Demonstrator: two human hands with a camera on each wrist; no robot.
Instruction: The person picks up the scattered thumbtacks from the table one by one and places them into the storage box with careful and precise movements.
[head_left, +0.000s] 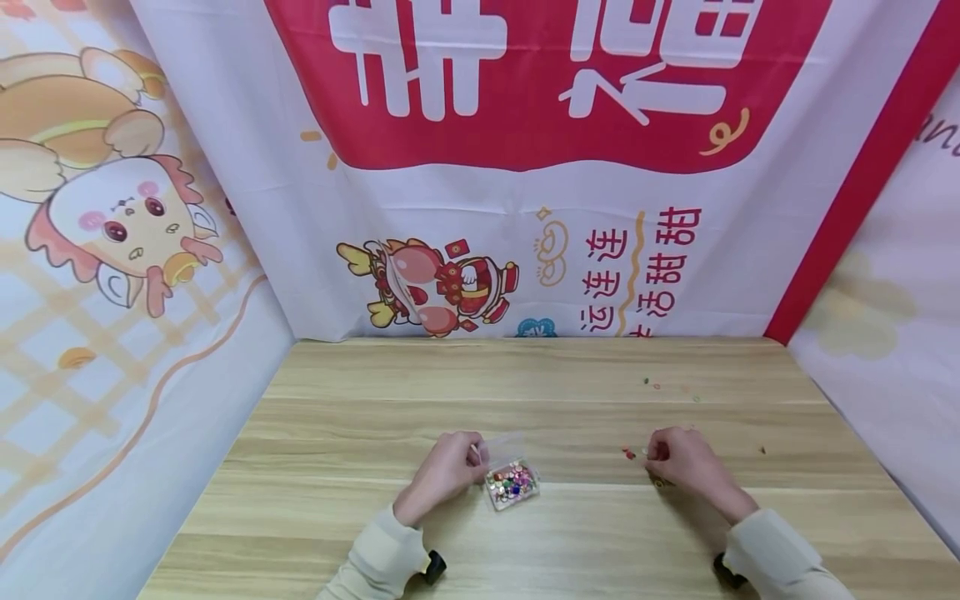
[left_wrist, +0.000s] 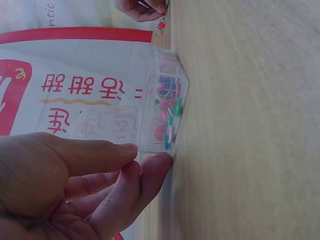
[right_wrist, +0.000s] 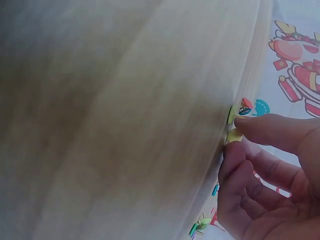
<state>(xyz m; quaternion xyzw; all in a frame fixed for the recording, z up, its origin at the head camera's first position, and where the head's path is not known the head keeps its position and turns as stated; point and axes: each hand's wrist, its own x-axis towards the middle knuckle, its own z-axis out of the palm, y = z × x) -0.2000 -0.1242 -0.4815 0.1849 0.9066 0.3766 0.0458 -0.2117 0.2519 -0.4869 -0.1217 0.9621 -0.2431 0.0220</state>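
Closest to my left wrist camera is the left hand (head_left: 446, 468), whose thumb and fingers pinch the edge of one small clear box (head_left: 516, 502). It sits on the wooden table (head_left: 585, 546) with its transparent lid (head_left: 504, 447) opened, and inside lie many pins (head_left: 513, 481), pink, green, blue and white. To the right, I see the right hand (head_left: 686, 460) pinching a yellow pin (right_wrist: 234, 135) between thumb and forefinger. Some red pins (head_left: 628, 453) are just beside it, and scattered pieces (head_left: 657, 386) lie farther back, before the printed banner (head_left: 525, 137).

The left hand (head_left: 448, 464) and right hand (head_left: 686, 460) are well apart, each pinching, both forearms (head_left: 384, 550) angled inward.
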